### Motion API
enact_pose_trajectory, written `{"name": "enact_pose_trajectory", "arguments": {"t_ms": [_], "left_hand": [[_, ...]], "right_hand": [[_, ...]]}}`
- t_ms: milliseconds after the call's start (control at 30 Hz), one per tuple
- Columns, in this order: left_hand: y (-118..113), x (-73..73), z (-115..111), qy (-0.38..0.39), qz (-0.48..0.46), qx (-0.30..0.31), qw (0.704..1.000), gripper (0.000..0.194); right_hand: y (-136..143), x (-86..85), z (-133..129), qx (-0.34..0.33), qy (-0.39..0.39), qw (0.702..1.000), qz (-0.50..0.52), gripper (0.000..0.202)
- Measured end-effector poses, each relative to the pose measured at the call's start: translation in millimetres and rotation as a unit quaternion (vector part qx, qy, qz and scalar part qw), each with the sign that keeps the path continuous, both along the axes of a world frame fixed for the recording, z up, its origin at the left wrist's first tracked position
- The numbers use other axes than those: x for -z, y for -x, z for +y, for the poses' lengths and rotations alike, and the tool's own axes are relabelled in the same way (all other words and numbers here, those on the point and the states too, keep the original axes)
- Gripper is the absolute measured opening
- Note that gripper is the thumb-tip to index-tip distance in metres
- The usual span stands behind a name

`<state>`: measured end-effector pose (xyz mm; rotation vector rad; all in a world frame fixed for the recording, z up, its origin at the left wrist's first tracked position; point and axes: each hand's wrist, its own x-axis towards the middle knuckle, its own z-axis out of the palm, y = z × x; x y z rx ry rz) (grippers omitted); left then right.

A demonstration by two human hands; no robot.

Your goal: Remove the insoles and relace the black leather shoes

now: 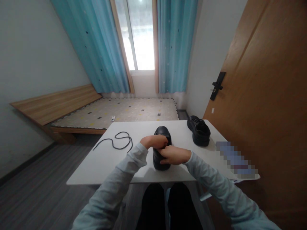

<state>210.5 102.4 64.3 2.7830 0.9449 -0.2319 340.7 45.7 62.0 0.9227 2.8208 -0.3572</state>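
On table [88, 169], our left hand [155, 141] and right hand [177, 155] touch one shoe [157, 160]; we can't tell either grip. Lace [119, 149] lies left.

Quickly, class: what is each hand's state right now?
Left hand: curled over the nearer black shoe; grip unclear.
Right hand: on the same shoe; grip unclear.

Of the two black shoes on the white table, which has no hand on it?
The far shoe, to the right; the left hand and right hand are both on the nearer, middle shoe.
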Motion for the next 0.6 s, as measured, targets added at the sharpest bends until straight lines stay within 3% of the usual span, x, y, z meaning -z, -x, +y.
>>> {"name": "enact_pose_trajectory", "arguments": {"t_ms": [67,133,267,433,533,600], "left_hand": [[16.2,-20.8,-11.9,0.083,-0.049,0.005,0.995,0.027],[35.1,-39.1,-24.5,0.123,-0.119,-0.044,0.984,0.031],[77.6,-54.7,-42.9,0.111,-0.246,-0.180,0.946,0.039],[129.0,-35.2,-46.7,-0.027,-0.297,-0.322,0.899,0.042],[151.9,-8.4,-48.9,-0.099,-0.238,-0.413,0.873,0.035],[163.8,13.4,-52.1,-0.117,-0.197,-0.437,0.870,0.032]], "right_hand": [[0.1,0.2,0.9,0.000,0.003,1.000,0.000,0.043],[0.1,-0.7,0.3,0.007,0.006,1.000,0.001,0.042],[0.2,-4.2,-5.5,0.017,0.016,1.000,0.014,0.034],[0.6,-2.1,-12.6,0.025,0.010,0.999,0.036,0.023],[0.7,3.4,-14.6,0.026,-0.005,0.998,0.053,0.021],[0.8,6.6,-15.8,0.018,-0.016,0.998,0.066,0.020]]}}
